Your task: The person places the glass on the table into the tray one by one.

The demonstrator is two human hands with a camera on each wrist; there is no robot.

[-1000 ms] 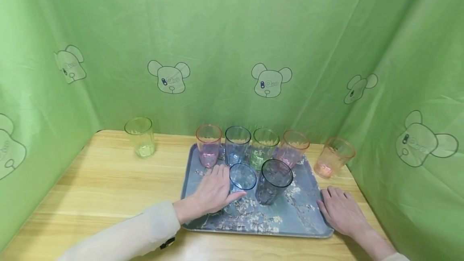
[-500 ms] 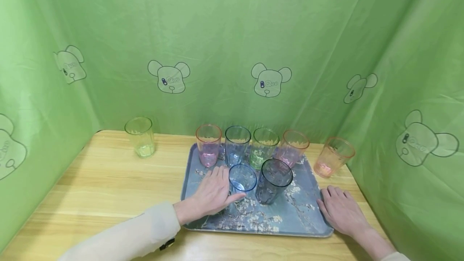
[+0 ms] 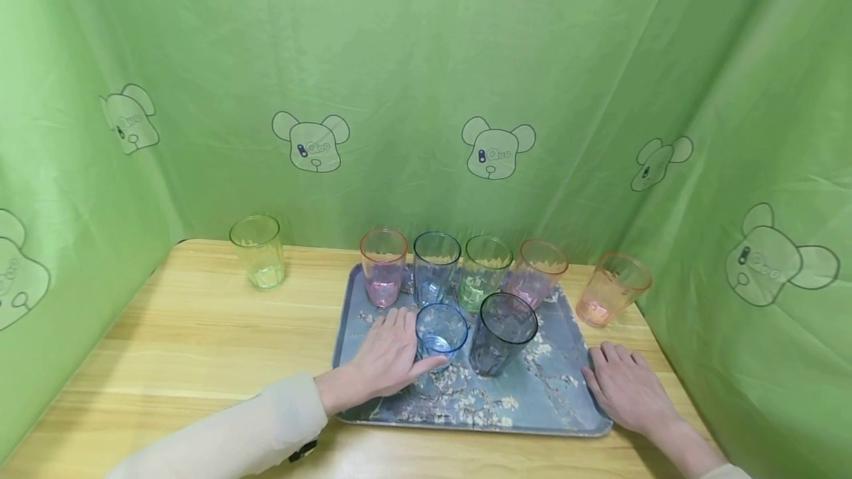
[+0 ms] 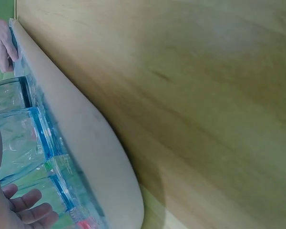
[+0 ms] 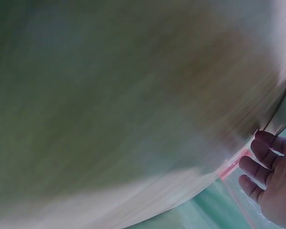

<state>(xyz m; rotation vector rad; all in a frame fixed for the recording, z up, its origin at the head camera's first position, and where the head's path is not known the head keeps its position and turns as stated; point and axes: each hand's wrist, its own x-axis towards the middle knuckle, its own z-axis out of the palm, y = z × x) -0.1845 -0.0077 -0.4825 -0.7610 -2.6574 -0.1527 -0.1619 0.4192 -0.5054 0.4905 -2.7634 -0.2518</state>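
In the head view my left hand [image 3: 386,353] is beside a light-blue glass [image 3: 440,342] on the patterned tray [image 3: 452,411]. Its fingers reach along the glass's left side, and the thumb extends across the front. In the left wrist view the fingers [image 4: 32,208] are spread and loosely bent next to the clear glass wall. A smoky dark glass [image 3: 494,350] stands just right of the blue one. My right hand [image 3: 629,390] rests, fingers loosely extended, by the tray's right edge, partly over the wooden table.
Behind, on the tray, is a row of glasses: pink [image 3: 384,272], blue [image 3: 435,265], green [image 3: 484,279] and pink again [image 3: 538,272]. A yellow-green glass [image 3: 261,257] stands left of the tray, an orange one [image 3: 609,290] to its right. Green curtains [image 3: 399,43] enclose the table.
The light-blue glass has come more upright and its base now shows. My left hand has drifted slightly left with it. The right hand has stayed where it was.
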